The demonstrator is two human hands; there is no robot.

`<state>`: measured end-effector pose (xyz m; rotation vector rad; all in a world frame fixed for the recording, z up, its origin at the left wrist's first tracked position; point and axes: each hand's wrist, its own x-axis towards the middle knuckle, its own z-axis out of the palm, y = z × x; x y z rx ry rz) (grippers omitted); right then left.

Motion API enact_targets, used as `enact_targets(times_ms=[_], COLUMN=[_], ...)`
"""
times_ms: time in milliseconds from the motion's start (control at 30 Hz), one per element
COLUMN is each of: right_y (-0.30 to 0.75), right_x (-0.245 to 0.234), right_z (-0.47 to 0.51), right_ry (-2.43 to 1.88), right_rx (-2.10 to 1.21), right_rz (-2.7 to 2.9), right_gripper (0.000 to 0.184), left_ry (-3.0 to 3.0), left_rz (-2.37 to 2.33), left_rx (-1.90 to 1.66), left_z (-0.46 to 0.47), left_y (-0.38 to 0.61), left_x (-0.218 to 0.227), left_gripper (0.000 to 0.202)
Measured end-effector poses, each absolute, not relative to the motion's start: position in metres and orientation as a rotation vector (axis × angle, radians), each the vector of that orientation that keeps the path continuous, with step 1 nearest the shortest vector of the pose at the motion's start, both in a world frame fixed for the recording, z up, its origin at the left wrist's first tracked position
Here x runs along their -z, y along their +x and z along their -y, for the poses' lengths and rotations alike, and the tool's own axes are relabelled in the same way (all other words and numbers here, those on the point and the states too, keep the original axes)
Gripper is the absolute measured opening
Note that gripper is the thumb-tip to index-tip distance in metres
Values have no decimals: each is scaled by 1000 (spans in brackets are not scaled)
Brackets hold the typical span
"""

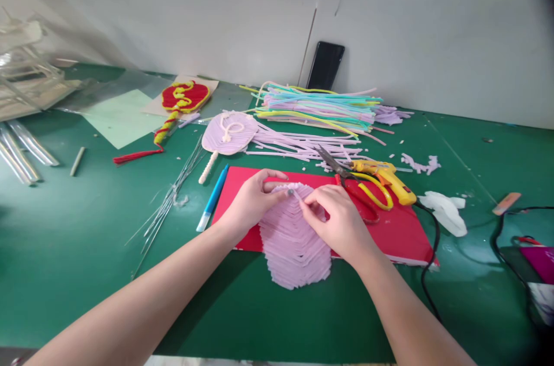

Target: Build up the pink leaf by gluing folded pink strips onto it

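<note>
An oval panel [296, 250] of lilac pipe cleaner pieces laid in V-shaped rows lies partly over a red board [402, 239] and hangs past its near edge. My left hand [253, 201] grips the panel's upper left edge between thumb and fingers. At the top middle of the panel, my right hand [337, 219] pinches a short lilac pipe cleaner piece [296, 195], its end against the panel. Scissors [341, 172] with red and yellow handles rest just beyond my right hand, next to a yellow glue gun [396, 181].
A finished lilac fan [229, 134], loose lilac pipe cleaners [298, 144] and a multicoloured bundle [320, 109] lie behind the board. Left are a blue pen [214, 195], thin wires [167, 210] and a red-yellow fan [184, 97]. A phone [325, 66] leans on the wall; a black cable [434, 233] runs right.
</note>
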<state>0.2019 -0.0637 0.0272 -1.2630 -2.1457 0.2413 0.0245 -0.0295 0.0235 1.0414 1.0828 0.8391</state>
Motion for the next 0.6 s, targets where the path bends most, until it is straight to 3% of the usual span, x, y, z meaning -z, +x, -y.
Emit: enact_targets(times_ms=[600], right_y=[193], right_x=[-25], right_z=[63], right_ry=[-1221], right_rx=[-137], right_rz=[2150], right_gripper=[16], left_ry=[1000], left_rz=[-1069], left_rx=[-891], left_z=[30], left_y=[26], left_x=[-22], left_gripper=[34])
